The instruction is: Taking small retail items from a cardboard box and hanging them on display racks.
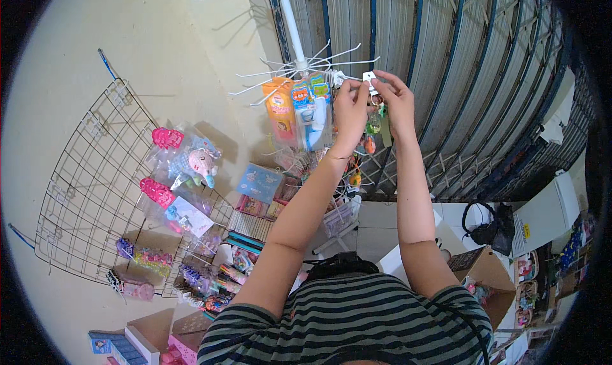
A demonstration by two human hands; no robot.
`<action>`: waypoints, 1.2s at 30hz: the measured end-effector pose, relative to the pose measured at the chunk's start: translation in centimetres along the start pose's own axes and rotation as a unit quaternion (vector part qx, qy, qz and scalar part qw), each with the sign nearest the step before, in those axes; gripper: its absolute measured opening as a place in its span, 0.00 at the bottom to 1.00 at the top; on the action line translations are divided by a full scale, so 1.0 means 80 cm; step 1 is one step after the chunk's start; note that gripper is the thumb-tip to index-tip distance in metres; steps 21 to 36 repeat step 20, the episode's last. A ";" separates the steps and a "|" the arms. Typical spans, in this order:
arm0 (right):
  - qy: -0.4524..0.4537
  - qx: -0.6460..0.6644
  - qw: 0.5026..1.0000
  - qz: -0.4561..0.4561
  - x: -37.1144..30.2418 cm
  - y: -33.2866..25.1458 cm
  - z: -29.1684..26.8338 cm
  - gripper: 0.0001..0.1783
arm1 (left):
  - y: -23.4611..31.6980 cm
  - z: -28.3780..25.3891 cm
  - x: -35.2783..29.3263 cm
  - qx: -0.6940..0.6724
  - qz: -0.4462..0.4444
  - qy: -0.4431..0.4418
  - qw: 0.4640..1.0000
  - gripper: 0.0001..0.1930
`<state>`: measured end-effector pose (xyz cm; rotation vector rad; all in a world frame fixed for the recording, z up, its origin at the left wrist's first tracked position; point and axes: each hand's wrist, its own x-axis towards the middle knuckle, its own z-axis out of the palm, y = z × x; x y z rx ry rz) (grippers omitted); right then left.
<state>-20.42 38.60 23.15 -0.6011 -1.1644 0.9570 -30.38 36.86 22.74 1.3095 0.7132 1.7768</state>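
Both my arms reach forward to a white display stand (301, 65) with wire prongs spreading from its pole. Between my fingertips is a small white hang card (369, 77) with holes in it. My left hand (350, 113) pinches its left side, and my right hand (398, 105) grips it from the right. Just below the card, small colourful trinkets (373, 124) dangle, partly hidden by my hands; whether they are fixed to the card I cannot tell. Left of my hands, an orange packet (280, 110) and a clear packet with a blue-and-white item (313, 119) hang from prongs.
A black wire grid (83, 167) on the left wall carries bagged toys (199, 162). Boxed goods and a light-blue package (260, 182) stand beside my left arm. Behind the stand is a folding metal shutter (440, 65). At right are an open cardboard box (491, 276) and a black bag (500, 228).
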 end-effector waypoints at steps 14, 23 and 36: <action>-0.053 0.012 0.998 0.035 0.022 0.045 0.019 0.14 | -0.050 -0.032 0.001 0.068 0.038 0.063 0.995 0.07; -0.052 -0.048 0.997 0.013 0.034 0.068 0.038 0.14 | -0.086 -0.056 -0.031 0.218 0.148 0.032 0.964 0.26; -0.052 -0.048 0.997 0.013 0.034 0.068 0.038 0.14 | -0.086 -0.056 -0.031 0.218 0.148 0.032 0.964 0.26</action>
